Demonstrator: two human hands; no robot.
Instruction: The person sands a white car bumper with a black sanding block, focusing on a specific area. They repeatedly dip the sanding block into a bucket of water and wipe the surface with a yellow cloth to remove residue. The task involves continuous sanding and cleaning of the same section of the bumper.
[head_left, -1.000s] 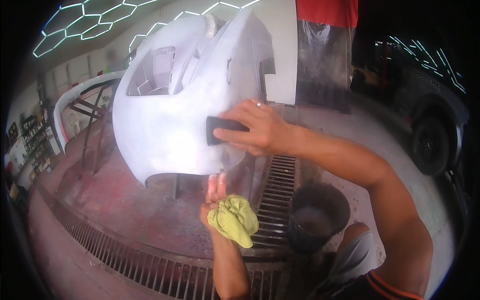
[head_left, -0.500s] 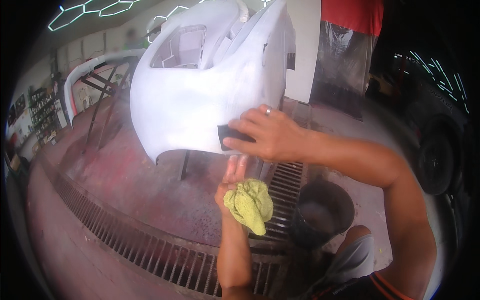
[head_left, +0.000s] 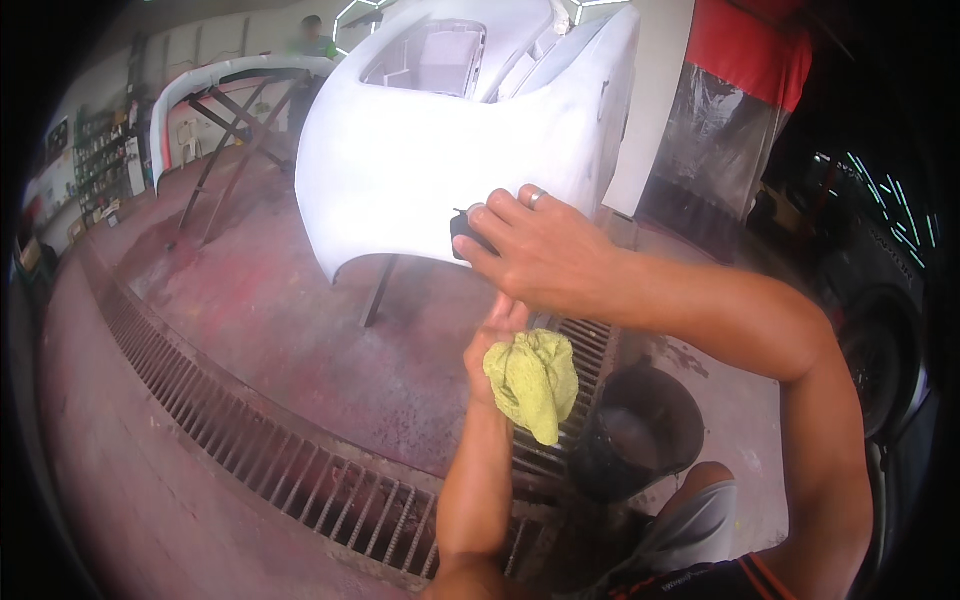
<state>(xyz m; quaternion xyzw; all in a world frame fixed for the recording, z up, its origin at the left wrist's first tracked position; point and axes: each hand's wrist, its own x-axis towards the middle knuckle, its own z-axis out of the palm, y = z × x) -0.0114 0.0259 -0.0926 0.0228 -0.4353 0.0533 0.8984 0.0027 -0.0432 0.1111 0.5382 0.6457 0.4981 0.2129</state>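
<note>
A large white-primed car bumper (head_left: pixel 400 165) stands in front of me, its surface matte and cloudy. Against its lower edge my right hand (head_left: pixel 545 245) presses a small black sanding sheet (head_left: pixel 463 236), fingers bent over it; a ring is on one finger. Just below, my left hand (head_left: pixel 488 350) carries a crumpled yellow-green cloth (head_left: pixel 535 388) at the palm. The left fingers reach up toward the bumper's underside, their tips partly hidden behind my right hand.
A black bucket (head_left: pixel 645 425) with liquid stands by my knee. A floor grate (head_left: pixel 300 480) curves past my front. Behind are another bumper (head_left: pixel 215 75) on a metal stand (head_left: pixel 235 130), shelves (head_left: pixel 105 160), a person (head_left: pixel 313 40), a red and clear curtain (head_left: pixel 725 110) and a dark vehicle (head_left: pixel 870 320).
The whole view has shifted, so the bumper sits higher and farther right. My right hand with the sanding sheet has slid slightly left along the bumper; the left fingertips are now more hidden.
</note>
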